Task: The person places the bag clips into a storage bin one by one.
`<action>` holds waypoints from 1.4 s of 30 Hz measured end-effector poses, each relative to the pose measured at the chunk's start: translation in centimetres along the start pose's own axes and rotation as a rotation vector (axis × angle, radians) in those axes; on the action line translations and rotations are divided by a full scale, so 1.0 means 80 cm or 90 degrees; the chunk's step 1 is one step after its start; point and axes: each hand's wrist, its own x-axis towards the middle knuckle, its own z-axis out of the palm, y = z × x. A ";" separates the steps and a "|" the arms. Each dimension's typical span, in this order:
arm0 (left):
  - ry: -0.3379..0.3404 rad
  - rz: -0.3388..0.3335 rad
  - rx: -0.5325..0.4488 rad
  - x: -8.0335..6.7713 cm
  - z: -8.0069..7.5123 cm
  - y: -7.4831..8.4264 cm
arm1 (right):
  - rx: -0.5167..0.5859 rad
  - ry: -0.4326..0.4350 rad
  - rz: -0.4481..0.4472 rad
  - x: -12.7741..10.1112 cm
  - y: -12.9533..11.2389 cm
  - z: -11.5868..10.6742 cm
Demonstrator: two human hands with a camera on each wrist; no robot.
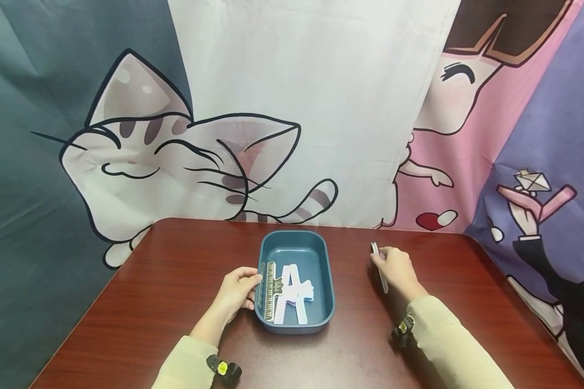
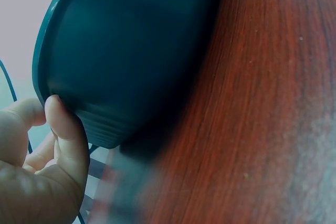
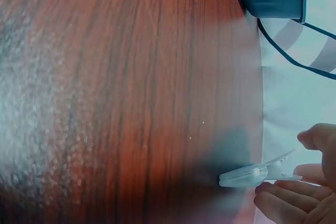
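My left hand (image 1: pixel 239 292) grips the left side of a blue rectangular plastic bin (image 1: pixel 323 254). In the left wrist view, the thumb presses on the bin's outer wall (image 2: pixel 131 40), just under the rim. Inside the bin lie several wide clips, one with a dark and gold patterned bar (image 1: pixel 270 292) and pale ones (image 1: pixel 292 297) overlapping beside it. Off to the right, my right hand (image 1: pixel 394 269) has its fingers about the upper part of a pale clip (image 3: pixel 257 176). That clip's jaws point down, close to the tabletop, and its handles spread between thumb and fingers.
Reddish-brown wood makes up the tabletop (image 1: pixel 185 254). Behind its far edge hangs a cartoon-printed curtain (image 1: pixel 316 108) with a cat on it. A small dark wrist camera (image 1: pixel 226 370) is on the left sleeve, another (image 1: pixel 403 330) on the right.
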 end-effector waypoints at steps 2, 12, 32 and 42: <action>-0.002 0.001 0.000 -0.001 0.000 0.001 | 0.000 -0.002 0.005 0.000 0.001 0.000; -0.008 -0.001 0.004 -0.006 0.000 0.009 | -0.008 0.030 -0.007 0.002 0.009 0.000; 0.013 -0.009 0.004 0.003 0.001 -0.001 | -0.030 0.006 0.043 0.005 0.007 -0.008; 0.003 -0.001 -0.001 0.002 -0.001 -0.002 | -0.020 0.018 0.042 0.004 0.006 -0.007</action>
